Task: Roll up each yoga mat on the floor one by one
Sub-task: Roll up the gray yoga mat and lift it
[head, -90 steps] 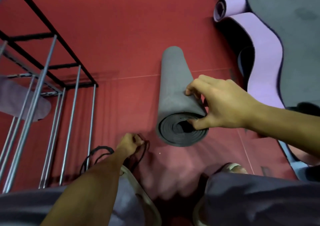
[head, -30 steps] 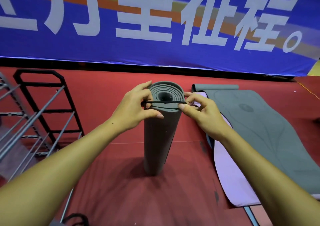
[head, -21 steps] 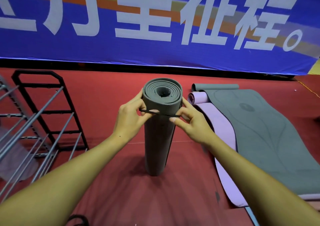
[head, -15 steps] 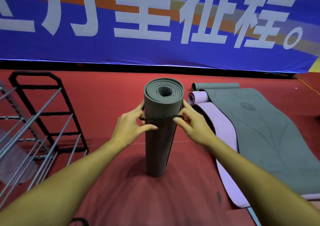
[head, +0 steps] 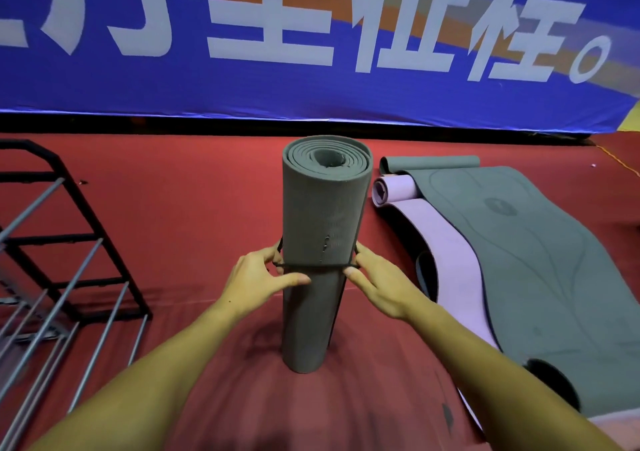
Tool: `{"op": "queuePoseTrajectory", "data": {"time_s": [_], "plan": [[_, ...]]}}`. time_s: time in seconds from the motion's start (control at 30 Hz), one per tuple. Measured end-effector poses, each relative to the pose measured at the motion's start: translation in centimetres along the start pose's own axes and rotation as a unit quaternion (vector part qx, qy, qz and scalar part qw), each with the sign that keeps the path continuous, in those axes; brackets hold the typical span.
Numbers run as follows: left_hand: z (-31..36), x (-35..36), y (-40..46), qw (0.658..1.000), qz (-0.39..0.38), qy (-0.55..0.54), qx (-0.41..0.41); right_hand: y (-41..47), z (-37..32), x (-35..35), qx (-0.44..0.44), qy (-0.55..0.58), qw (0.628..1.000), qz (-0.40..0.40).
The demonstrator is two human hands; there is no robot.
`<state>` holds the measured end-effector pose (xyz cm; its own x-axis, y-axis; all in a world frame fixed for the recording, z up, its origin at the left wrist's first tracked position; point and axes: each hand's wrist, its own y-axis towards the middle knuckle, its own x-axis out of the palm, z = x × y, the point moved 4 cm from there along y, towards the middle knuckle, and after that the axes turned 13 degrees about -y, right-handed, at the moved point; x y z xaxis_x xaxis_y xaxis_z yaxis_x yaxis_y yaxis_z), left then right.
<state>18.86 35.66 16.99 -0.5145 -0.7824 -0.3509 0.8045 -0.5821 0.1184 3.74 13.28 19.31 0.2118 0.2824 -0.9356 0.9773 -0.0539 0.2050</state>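
Note:
A rolled grey yoga mat [head: 322, 229] stands upright on the red floor, its spiral end facing up. A thin black elastic band [head: 313, 266] circles it about halfway down. My left hand [head: 258, 281] pinches the band on the roll's left side, and my right hand [head: 375, 282] pinches it on the right side. To the right lie a purple mat [head: 446, 253], partly rolled at its far end, and a grey-green mat [head: 540, 260] spread over it.
A black metal rack with grey bars [head: 52, 263] stands at the left. A blue banner with white characters [head: 311, 42] covers the wall behind. Red floor [head: 180, 208] stretches between rack and mats.
The mat went from lying on the floor to standing upright. Both hands have slid the black band from the roll's top rim down to its middle.

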Motion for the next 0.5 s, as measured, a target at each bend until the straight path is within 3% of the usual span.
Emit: {"op": "queuePoseTrajectory", "data": {"time_s": [0.13, 0.33, 0.5], "plan": [[-3.6, 1.5, -0.9, 0.998, -0.015, -0.032, -0.052, -1.0, 0.9, 3.7, 0.032, 0.065, 0.996, -0.046], [-4.3, 1.2, 0.7, 0.990, 0.030, -0.136, -0.038, -0.2, 1.0, 3.7, 0.107, 0.184, 0.977, -0.012], [-4.1, 1.5, 0.6, 0.984, -0.013, -0.172, -0.052, -0.5, 1.3, 4.3, 0.164, 0.282, 0.945, 0.011]]}}
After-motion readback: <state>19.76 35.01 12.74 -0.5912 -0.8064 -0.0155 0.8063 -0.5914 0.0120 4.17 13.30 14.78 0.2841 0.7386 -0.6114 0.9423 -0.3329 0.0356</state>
